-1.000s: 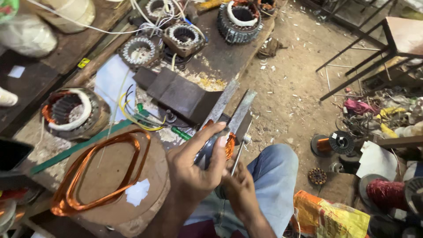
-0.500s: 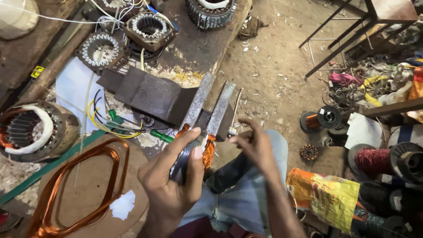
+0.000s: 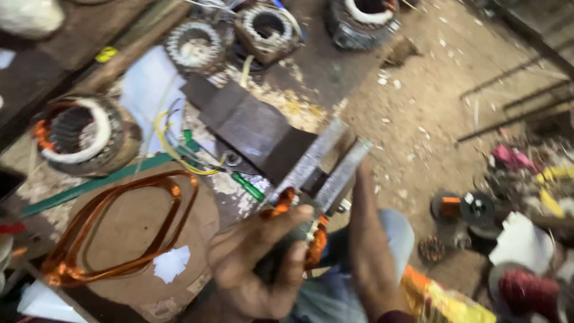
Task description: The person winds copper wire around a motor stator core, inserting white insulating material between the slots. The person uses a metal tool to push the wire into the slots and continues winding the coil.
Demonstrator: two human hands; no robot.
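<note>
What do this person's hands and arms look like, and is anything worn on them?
Both the left hand and the right hand are bare: no gloves, and no rings or watch that can be made out in this blurred view. The forearms are uncovered too. Only a dark reddish sleeve edge shows at the bottom of the right arm. The fingers look smudged, perhaps from workshop grime.

Left hand (image 3: 263, 269) with fingers curled shut, right forearm (image 3: 368, 251) raised alongside

A dusty wooden workbench (image 3: 311, 72) is seen. Motor stators (image 3: 81, 134), a loose copper wire coil (image 3: 113, 227), a dark metal block (image 3: 251, 128) and white paper (image 3: 146, 90) are laid on it.
</note>
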